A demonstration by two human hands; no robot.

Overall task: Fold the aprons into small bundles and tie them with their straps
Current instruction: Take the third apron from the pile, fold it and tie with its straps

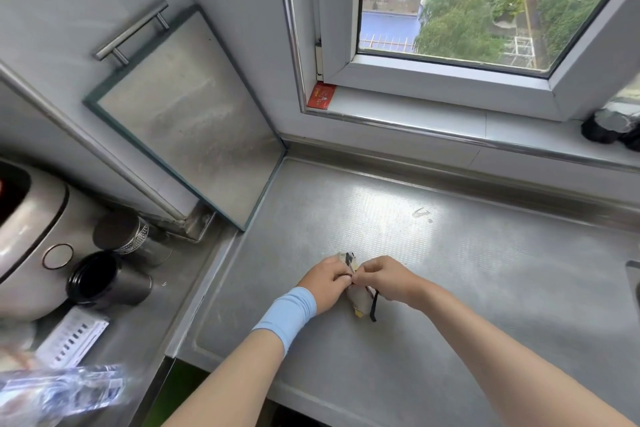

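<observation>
One apron bundle [356,298] noted: small, pale beige, folded tight into a narrow roll. It is seen at about 5 o'clock from frame centre, apparently rested on the steel counter [450,270], long axis run from 11 to 5 o'clock. A yellow patch is shown at the 5 o'clock end. A black strap [374,307] is crossed over the middle, with its loose end trailed off at 4 o'clock. The bundle is gripped by the left hand [325,282] from 9 o'clock; the strap is pinched by the right hand [384,276] from 3 o'clock.
</observation>
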